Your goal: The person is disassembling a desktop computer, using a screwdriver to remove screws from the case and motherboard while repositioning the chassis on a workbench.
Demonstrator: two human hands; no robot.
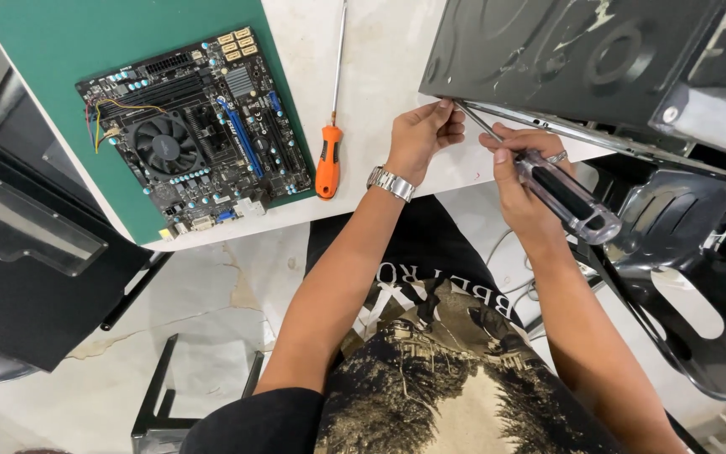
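Both fingers point(445, 113) pinching screwdriver point(561, 192) tip.

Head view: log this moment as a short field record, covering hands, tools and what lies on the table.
left hand: fingertips pinched at the edge of the dark computer case
right hand: gripping a screwdriver with a clear and black handle, its tip at that same edge
spare tool: orange-handled screwdriver, lying untouched on the white table
board: motherboard on a green mat
wrist: metal watch on the left
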